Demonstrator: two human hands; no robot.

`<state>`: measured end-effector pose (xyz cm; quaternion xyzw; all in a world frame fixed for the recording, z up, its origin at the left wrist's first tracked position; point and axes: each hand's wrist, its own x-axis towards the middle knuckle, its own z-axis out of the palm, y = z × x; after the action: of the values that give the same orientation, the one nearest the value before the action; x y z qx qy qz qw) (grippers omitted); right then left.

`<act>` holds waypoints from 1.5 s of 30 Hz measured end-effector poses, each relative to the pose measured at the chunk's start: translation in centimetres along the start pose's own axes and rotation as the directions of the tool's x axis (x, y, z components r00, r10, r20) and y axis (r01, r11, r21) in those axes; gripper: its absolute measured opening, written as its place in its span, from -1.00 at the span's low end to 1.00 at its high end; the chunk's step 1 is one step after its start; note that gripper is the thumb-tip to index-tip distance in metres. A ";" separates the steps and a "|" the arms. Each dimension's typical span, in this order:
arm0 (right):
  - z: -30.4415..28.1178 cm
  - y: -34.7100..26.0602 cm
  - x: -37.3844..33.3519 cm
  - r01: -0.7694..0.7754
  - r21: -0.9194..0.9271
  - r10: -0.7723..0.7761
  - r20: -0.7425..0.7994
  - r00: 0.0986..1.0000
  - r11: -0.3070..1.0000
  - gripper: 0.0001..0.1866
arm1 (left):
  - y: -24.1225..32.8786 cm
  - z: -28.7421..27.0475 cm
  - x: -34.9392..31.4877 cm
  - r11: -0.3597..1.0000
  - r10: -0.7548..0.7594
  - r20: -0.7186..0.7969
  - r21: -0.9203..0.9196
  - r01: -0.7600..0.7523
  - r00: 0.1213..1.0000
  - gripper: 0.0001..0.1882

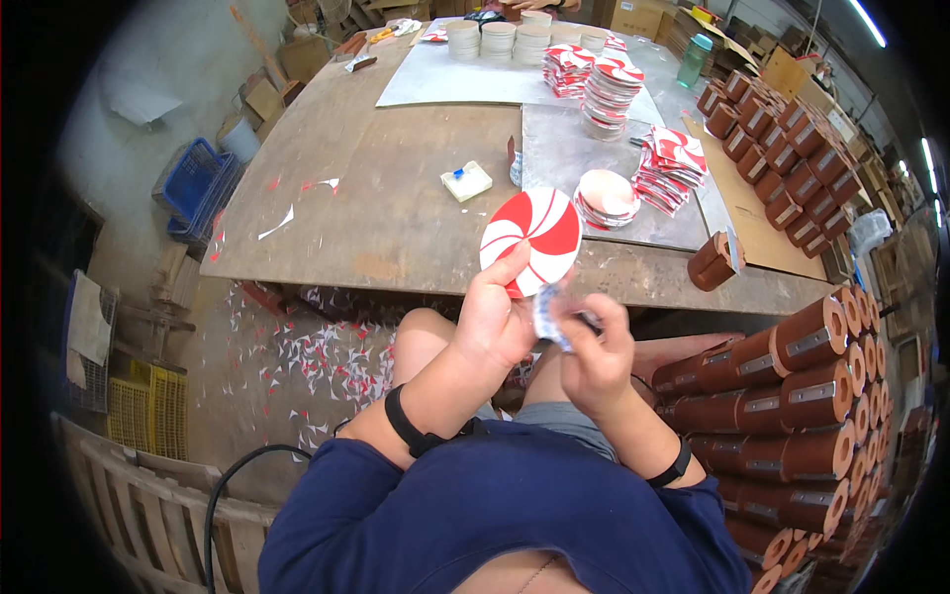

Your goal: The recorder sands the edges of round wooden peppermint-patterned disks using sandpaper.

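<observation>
A round disc with a red and white swirl [532, 241] is gripped in my left hand [492, 319], thumb across its face, just past the table's near edge. Close by its lower rim, my right hand [598, 348] is closed on a white-and-blue strip [545, 315], smeared by motion; I cannot tell its exact kind. Beyond the disc is a low stack of round discs [606, 197], the top one pale. Behind that rise a tall stack of swirl discs [612, 94] and a pile of square swirl-printed sheets [673, 166].
A yellowish pad [466, 181] and a curled strip [515, 163] lie on the wooden table [366, 188]. Brown tubular pieces [802, 168] are stacked at right, more [782, 406] beside my right arm. Red and white scraps [317, 346] litter the floor. Another person's hand [524, 5] shows at the far edge.
</observation>
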<state>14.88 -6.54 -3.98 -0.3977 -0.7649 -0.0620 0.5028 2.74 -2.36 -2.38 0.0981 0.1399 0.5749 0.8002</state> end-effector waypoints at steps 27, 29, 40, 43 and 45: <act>-1.7 1.3 2.2 -0.445 0.613 0.459 0.147 0.876 0.653 -0.69 | 0.5 0.0 -1.0 0.999 -0.032 -0.019 0.019 0.032 0.999 -0.70; -2.4 1.1 2.9 -0.296 0.568 0.339 0.032 0.940 0.768 -0.64 | 0.8 0.5 -1.2 0.999 -0.038 -0.046 -0.010 0.037 0.998 -0.73; -2.4 -0.5 1.9 0.042 -0.090 -0.036 0.072 0.997 0.995 -0.57 | 0.9 0.6 -0.9 0.995 -0.035 -0.077 0.093 0.042 0.996 -0.74; -1.5 -1.2 0.2 0.109 -0.045 -0.099 0.177 0.979 0.993 -0.63 | 1.3 -0.4 -0.7 0.998 -0.035 -0.105 0.049 0.040 0.994 -0.71; -1.7 -1.2 0.3 0.048 -0.032 -0.045 0.107 0.993 0.998 -0.63 | 1.1 -0.1 -0.6 0.995 0.009 -0.152 0.099 0.006 0.988 -0.69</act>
<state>15.27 -8.02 -2.51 -0.3911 -0.7986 -0.0656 0.4527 1.57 -2.61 -2.07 0.0935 0.2289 0.5735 0.7810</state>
